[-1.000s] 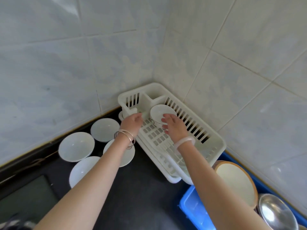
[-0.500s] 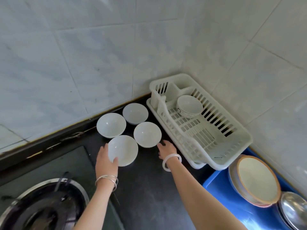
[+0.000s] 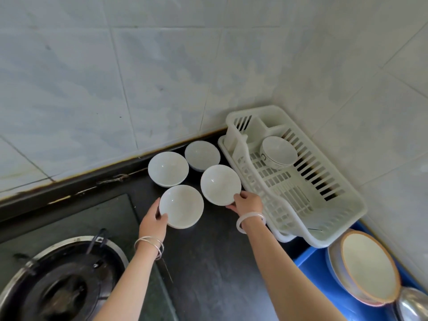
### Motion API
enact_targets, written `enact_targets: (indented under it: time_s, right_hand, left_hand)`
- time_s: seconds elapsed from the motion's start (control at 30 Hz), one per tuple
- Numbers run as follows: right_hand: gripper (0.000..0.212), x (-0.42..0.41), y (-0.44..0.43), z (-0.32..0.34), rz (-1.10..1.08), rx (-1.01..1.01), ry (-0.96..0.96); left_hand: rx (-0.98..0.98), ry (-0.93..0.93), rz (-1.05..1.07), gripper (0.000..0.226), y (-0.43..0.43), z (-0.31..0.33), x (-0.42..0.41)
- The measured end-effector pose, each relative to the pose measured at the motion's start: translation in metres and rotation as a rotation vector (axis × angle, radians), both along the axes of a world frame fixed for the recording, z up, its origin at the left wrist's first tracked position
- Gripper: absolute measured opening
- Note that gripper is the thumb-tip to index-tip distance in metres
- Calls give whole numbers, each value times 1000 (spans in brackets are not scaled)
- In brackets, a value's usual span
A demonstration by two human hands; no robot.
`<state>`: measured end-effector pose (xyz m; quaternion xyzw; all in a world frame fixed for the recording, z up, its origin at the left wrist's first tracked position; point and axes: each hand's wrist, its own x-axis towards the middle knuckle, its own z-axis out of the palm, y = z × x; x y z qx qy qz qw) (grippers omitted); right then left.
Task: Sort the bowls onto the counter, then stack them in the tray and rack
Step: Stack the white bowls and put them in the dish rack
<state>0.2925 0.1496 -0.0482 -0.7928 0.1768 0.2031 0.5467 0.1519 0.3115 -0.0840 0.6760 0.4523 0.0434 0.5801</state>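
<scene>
On the counter, each hand apparently grips a bowl.

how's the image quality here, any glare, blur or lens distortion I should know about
Head view: wide-angle bending curves the wall tile lines; small glare spots sit inside the white bowls and on the steel bowl bottom right; the rack is soft but readable; lighting is even, with faint shadows.

Gas burner, blue bin

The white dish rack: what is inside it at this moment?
Inside the white dish rack sits one white bowl with a dark rim line, at the far end. The other slots look empty; the rack floor under that bowl is covered.
</scene>
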Motion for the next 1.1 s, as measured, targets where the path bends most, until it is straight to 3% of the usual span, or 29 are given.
enact_targets:
  time_s: [0.17,0.27,0.37,0.77,0.97,1.1]
  right_hand:
    - [29,-8,12,29,137,-26,-79]
    - [20,-15,27,37,217,-97,-68]
    - [12,-24,40,37,297,-211,-70]
    - [14,-38,59,22,409,-423,-38]
    - [18,-34,57,13,408,-410,-6]
    - [7,-27,54,9,419,-313,83]
  left_hand:
    - [-229,-126,133,37,3,-1,0]
    - [-318,-141,208,24,6,0,1]
    - [-359,-132,212,30,7,0,1]
    - [-182,-63,83,35,13,-8,2]
    - [-168,-56,68,36,12,-11,3]
    - [-188,-61,82,35,13,-11,5]
